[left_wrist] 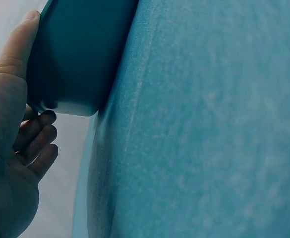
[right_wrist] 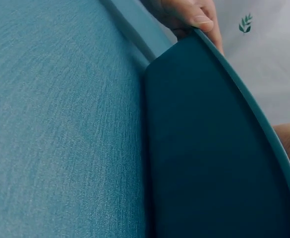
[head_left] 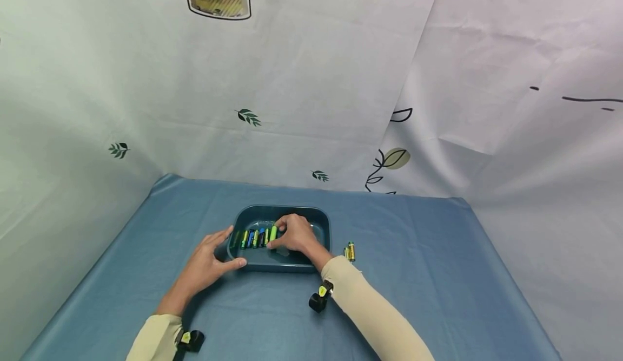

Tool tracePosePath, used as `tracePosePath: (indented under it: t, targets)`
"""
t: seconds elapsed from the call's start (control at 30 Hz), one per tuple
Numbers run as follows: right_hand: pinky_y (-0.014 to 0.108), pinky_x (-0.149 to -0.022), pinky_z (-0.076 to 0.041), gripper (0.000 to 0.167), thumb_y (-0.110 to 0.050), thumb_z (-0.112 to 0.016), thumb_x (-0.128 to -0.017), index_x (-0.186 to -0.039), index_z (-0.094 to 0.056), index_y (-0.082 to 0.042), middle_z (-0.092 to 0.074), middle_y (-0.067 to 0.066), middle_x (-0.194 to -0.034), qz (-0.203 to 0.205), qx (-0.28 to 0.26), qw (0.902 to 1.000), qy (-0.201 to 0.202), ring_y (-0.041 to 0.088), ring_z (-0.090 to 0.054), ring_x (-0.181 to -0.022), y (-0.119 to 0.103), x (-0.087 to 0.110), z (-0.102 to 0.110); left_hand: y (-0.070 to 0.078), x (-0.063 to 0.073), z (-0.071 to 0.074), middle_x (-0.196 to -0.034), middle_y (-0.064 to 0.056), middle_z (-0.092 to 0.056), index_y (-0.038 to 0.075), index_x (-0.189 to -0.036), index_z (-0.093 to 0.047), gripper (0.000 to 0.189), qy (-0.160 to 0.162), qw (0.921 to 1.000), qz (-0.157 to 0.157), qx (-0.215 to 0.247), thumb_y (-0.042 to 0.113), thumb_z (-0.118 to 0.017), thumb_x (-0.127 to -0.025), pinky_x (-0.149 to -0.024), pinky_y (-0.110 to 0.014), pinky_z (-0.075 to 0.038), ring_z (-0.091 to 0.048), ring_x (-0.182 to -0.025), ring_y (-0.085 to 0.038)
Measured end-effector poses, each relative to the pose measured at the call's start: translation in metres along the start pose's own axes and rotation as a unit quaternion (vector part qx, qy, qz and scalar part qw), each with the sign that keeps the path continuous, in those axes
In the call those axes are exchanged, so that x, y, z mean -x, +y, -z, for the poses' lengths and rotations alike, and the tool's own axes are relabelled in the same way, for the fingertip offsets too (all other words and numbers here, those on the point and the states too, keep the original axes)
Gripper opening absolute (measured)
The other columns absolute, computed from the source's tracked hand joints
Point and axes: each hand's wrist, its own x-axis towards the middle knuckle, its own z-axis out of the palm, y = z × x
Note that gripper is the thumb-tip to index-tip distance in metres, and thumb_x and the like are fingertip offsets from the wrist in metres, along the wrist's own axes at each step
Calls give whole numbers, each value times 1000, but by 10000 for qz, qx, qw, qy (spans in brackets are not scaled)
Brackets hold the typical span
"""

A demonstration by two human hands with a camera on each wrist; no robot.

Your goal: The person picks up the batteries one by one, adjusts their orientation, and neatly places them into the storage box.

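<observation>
A dark teal tray [head_left: 287, 268] holds a row of several green, blue and black batteries [head_left: 255, 238] in its left half. My left hand [head_left: 209, 261] grips the tray's left end, its thumb on the near rim and its fingers around the far left side. In the left wrist view, that thumb lies along the tray wall [left_wrist: 80, 54]. Inside the tray, my right hand [head_left: 297, 234] pinches a bright green battery [head_left: 273, 233] by its ends, at the right end of the row. The tray's near wall [right_wrist: 199, 124] hides most of the right hand in the right wrist view.
To the right of the tray, a few yellow-green batteries [head_left: 351, 251] lie on the blue tablecloth [head_left: 413, 253], close to my right forearm. A pale printed curtain [head_left: 311, 79] hangs behind the table and along its sides.
</observation>
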Motion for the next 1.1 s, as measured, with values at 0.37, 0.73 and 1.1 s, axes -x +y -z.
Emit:
tracePosePath:
  t: [0.37,0.73,1.1]
  targets:
    - [34,-83,-55,56,-36,-93,-77,-125,-74,-13,-71,-2,-107,-34,296,9995,-75,15,-64,-96,-1,-4,-4,1,1,-1,-154,-31,-41,2,-157,-39,102,-23,10000,42,16,53,-84,-81,-99,-69,-42,-40,-137,-50]
    - [34,-80,-55,57,-33,-93,-77,-127,-73,-13,-70,1,-108,-73,192,9996,-205,16,-64,-96,2,-9,-8,1,-1,0,-154,-30,-41,1,-156,-40,101,9,10000,25,55,50,-85,-81,-100,-71,-40,-38,-139,-50]
    - [33,-76,-54,54,-33,-88,-83,-131,-70,-15,-69,3,-109,310,-530,9981,-35,15,-63,-93,10,1,4,3,1,0,-154,-29,-41,3,-157,-39,103,-34,9999,96,69,54,-84,-80,-99,-70,-42,-40,-138,-49]
